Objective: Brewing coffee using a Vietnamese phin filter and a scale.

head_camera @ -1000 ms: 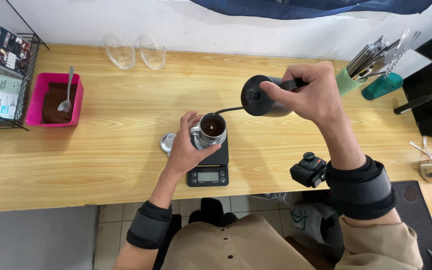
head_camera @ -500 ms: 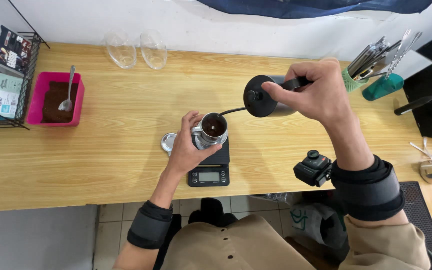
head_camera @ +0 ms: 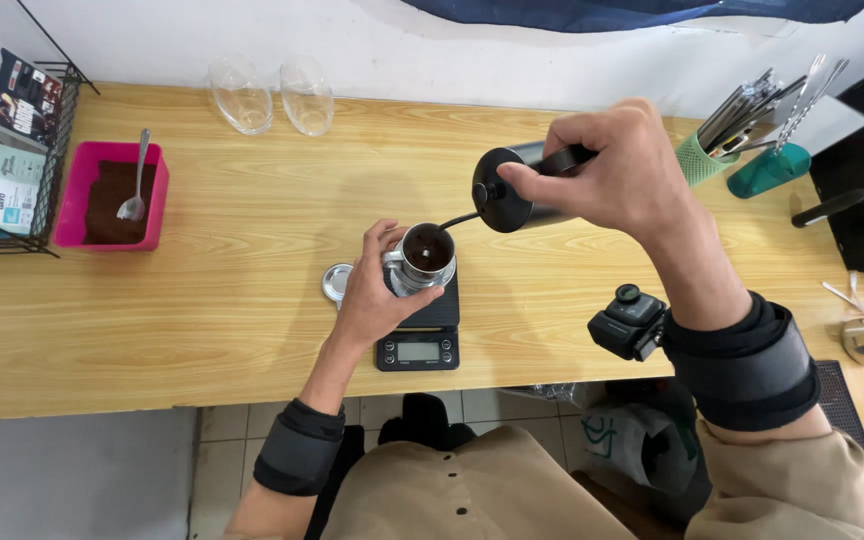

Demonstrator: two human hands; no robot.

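Head view, left hand: we see our left hand [head_camera: 377, 295] wrapped around the metal brewer [head_camera: 422, 258], which stands on the black scale [head_camera: 422, 340] near the front edge of the worktop [head_camera: 242, 270].
Head view, right hand: our right hand [head_camera: 617, 170] grips the black kettle [head_camera: 512, 190], tilted, its thin spout reaching the brewer's rim.
Edges: a round lid [head_camera: 336, 282] lies just left of the brewer; the pink tray [head_camera: 72, 195] sits well apart at the left.
Open room: bare wood lies between the tray and the scale.
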